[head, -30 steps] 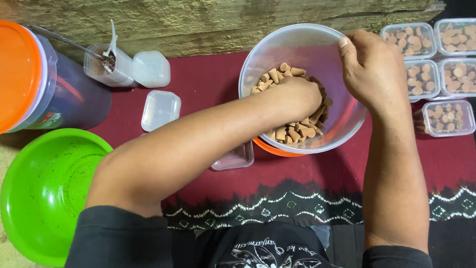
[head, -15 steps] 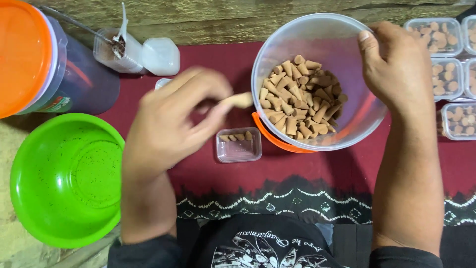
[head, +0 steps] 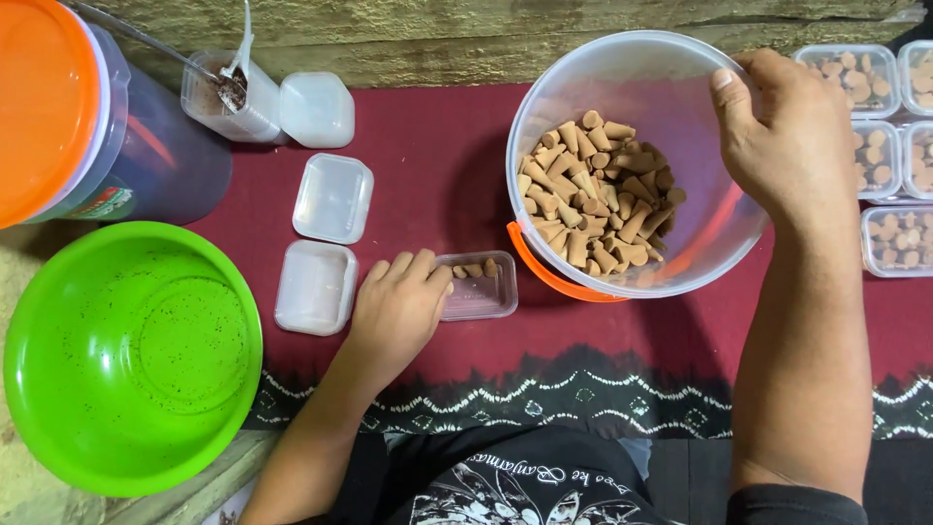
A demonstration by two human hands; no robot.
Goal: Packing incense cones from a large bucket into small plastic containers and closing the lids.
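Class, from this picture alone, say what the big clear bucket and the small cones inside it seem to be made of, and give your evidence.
Big clear bucket: probably thin glossy plastic, since the red cloth shows through its wall. Small tan cones: matte and powdery-looking, perhaps pressed clay or paste; the picture leaves that open.
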